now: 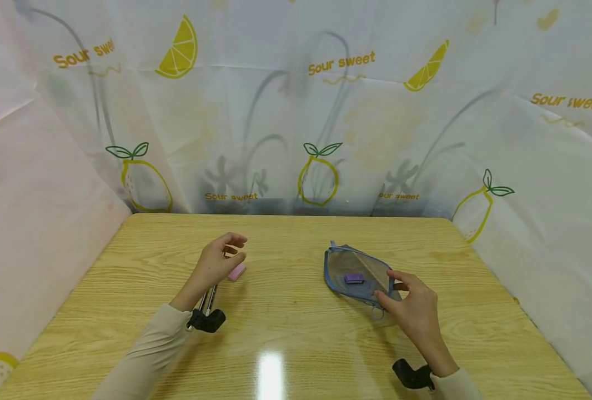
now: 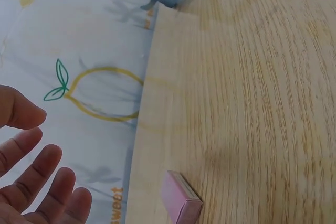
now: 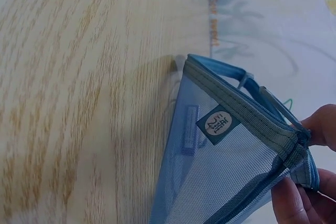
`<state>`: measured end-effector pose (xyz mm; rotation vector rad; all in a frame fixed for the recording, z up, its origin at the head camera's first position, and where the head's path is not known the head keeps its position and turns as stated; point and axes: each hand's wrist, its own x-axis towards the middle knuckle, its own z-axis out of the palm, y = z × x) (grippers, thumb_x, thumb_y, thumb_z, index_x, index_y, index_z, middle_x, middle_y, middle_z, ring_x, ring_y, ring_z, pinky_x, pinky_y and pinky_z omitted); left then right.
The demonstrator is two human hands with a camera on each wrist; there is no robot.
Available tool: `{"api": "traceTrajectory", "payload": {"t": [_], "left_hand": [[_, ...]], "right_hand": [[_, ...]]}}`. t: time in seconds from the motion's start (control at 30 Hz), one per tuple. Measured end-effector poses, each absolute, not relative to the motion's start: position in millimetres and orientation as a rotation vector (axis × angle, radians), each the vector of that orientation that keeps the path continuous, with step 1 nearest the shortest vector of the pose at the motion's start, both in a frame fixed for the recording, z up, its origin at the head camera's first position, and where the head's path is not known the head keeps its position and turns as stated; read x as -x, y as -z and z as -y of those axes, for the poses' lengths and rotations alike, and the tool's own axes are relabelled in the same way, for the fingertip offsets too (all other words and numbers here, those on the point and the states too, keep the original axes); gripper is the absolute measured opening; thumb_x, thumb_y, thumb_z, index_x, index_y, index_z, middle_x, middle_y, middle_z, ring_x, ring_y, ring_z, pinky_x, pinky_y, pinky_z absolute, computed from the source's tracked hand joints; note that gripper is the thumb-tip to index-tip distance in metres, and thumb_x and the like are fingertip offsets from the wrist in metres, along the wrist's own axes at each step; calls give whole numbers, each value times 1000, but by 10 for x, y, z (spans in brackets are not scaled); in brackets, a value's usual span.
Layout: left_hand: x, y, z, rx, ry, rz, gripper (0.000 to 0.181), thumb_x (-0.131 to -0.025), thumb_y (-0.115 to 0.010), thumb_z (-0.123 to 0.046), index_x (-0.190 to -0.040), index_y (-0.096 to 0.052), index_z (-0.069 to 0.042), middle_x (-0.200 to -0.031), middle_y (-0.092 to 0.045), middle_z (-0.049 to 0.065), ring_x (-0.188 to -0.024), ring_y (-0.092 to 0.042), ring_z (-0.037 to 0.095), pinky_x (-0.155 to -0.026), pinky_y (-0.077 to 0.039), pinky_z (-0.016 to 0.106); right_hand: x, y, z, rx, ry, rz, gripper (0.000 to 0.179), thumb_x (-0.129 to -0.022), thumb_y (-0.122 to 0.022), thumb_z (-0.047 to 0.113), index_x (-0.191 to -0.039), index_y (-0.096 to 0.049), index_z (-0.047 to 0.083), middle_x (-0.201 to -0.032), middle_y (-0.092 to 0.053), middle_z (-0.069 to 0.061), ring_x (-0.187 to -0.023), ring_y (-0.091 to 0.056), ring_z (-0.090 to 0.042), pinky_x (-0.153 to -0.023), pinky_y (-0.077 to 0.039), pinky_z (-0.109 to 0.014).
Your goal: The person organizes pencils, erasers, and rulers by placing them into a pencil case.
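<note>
Beige sleeve (image 1: 146,344) lies nearest the camera; its left hand (image 1: 216,261) holds nothing, fingers loosely bent. Pink block (image 1: 237,271) sits just beside that hand, apart, long axis slanting away rightward. Right hand (image 1: 416,305), farther off, pinches the mesh pouch (image 1: 328,272) containing a purple block (image 1: 354,278). Surface: wood-grain table (image 1: 276,300); lemon-printed sheet (image 1: 256,122) behind.

So on my feed I've got the left arm (image 1: 143,353) slanting in from the lower left in a pale sleeve, with its left hand (image 1: 217,260) up off the wrist, back showing, fingers loosely bent and the thumb (image 2: 23,111) well apart from them, gripping nothing. The right arm (image 1: 456,386) comes in from the lower right, wrist (image 1: 440,355) bare past the cuff, and my right hand (image 1: 416,308) angles up and leftward with thumb and fingers curled into a pinch grip.
</note>
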<state>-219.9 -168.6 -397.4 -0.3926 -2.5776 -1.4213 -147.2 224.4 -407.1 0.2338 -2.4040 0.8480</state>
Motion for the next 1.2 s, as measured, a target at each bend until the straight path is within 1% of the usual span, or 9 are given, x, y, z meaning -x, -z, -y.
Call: {"api": "traceTrajectory", "payload": {"t": [0.1,0.3,0.4,0.6,0.87,1.07,1.2], "left_hand": [[2197,3984,1709,383,1413,2606,28,-90,-63,-4,-118,-62,-3,-115,-60,16,-98,-58,33,-79,-50,46],[2192,4009,1747,352,1406,2667,28,-90,-61,-5,-118,-63,-3,-118,-58,19,-101,-56,34,-78,-50,45],[2194,4026,1763,338,1401,2690,28,-89,-60,-5,-117,-63,-3,-119,-58,19,-102,-55,34,-77,-50,45],[2204,4073,1785,339,1370,2718,27,-90,-61,-5,-117,-63,-2,-118,-58,20,-101,-56,35,-77,-50,46],[2208,4153,1784,280,1374,2748,31,-89,-67,-9,-117,-62,2,-116,-58,21,-101,-57,36,-80,-50,46],[2215,4189,1782,247,1411,2757,31,-90,-67,-10,-118,-62,2,-118,-57,20,-102,-55,36,-79,-50,47],[2225,4229,1779,228,1427,2773,30,-91,-65,-11,-119,-62,1,-121,-55,18,-105,-54,36,-77,-51,44]], "right_hand": [[1470,4069,-2243,-225,-846,2412,46,-66,-88,4,-107,-70,-4,-100,-68,-19,-75,-68,-29,-51,-49,-30],[1465,4067,-2238,-218,-841,2419,46,-66,-87,3,-107,-70,-5,-102,-67,-19,-75,-68,-29,-59,-53,-44],[1463,4069,-2238,-224,-843,2410,45,-65,-87,2,-107,-70,-5,-102,-66,-19,-75,-67,-29,-61,-52,-49],[1466,4076,-2239,-246,-832,2398,45,-64,-88,1,-105,-71,-5,-102,-65,-19,-74,-67,-29,-60,-52,-49],[1469,4078,-2236,-263,-821,2393,44,-64,-88,1,-104,-70,-6,-101,-64,-19,-73,-67,-29,-61,-52,-50],[1465,4074,-2232,-263,-823,2394,44,-64,-87,1,-104,-70,-6,-101,-64,-18,-73,-67,-30,-60,-52,-49],[1463,4071,-2229,-263,-819,2395,43,-64,-87,1,-104,-71,-5,-101,-65,-18,-73,-67,-29,-60,-52,-49]]}}
